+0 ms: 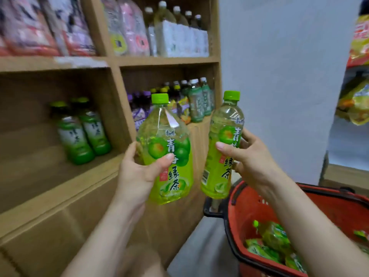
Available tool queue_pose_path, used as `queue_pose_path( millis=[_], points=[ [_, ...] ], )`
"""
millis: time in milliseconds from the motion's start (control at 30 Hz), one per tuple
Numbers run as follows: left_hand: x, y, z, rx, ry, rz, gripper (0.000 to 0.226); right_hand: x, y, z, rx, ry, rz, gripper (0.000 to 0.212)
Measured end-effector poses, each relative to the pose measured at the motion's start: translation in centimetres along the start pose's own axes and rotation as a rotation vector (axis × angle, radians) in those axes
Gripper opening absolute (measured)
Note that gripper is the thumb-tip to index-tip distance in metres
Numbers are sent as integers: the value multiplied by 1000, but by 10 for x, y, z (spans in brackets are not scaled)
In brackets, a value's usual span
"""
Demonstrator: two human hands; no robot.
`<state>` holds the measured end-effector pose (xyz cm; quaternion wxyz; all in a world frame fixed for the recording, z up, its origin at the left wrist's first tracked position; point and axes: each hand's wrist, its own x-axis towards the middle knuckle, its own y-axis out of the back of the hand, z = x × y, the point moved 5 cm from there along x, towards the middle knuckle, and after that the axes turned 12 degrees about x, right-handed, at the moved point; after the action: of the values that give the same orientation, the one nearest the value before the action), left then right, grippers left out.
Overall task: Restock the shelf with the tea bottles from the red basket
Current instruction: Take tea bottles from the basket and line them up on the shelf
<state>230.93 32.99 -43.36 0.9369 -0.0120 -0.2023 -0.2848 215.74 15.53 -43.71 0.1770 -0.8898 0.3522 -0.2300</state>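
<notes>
Currently, at frame centre, my left hand (139, 172) curls around one full, green-capped clear plastic tea bottle (167, 136); my right hand (249, 156) grips a second tea bottle (221, 172). Likely heavy, slick, slightly yielding: hold mid-label.

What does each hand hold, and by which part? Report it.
Left hand grips one green tea bottle round its labelled middle; right hand grips a second bottle likewise.

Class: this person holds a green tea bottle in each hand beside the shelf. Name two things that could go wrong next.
The left hand and right hand are both full, so neither could steady the two shelf bottles if nudged. The right bottle, pinched mid-label near the red basket, might slip and fall.
</notes>
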Motion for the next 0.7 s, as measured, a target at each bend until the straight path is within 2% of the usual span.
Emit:
queue_pose_path(
  millis=[233, 367, 533, 633, 700],
  points=[
    [-16, 114, 15, 187, 41, 337, 44, 12, -92, 28, 54, -6, -243, 60],
    [-4, 173, 6, 288, 115, 494, 50, 26, -130, 51, 33, -38, -359, 57],
    [22, 236, -26, 269, 211, 608, 60, 57, -172, 96, 4, -62, -403, 52],
    [34, 262, -47, 213, 240, 642, 50, 74, -195, 124, -23, -65, -402, 50],
    [40, 278, -58, 215, 237, 674, 55, 84, -211, 136, -36, -51, -402, 49]
  ],
)
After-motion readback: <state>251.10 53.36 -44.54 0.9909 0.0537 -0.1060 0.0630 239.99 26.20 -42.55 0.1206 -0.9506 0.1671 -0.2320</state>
